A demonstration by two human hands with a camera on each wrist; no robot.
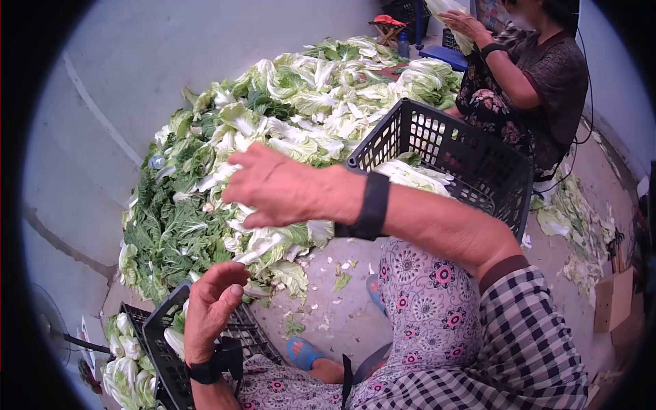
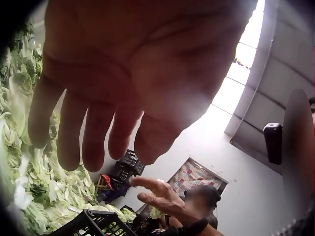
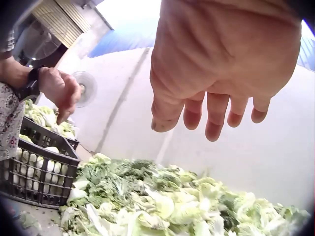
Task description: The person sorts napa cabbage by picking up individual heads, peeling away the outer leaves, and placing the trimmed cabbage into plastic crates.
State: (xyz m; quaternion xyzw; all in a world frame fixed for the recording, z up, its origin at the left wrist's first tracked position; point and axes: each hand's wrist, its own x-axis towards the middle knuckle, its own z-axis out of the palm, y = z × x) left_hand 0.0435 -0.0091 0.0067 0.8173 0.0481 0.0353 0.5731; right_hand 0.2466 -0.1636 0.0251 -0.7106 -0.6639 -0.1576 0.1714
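Hands (image 1: 277,188) (image 1: 213,307), 2, hover empty near ruffled, crinkly cabbage leaves (image 1: 294,130).

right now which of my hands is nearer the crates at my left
Your left hand, open by the nearer black crate; the right hand is stretched farther forward, towards the leaf pile.

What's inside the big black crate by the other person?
Pale leafy cabbage at the near end of the crate. The right forearm hides part of that end; anything beneath the cabbage is covered.
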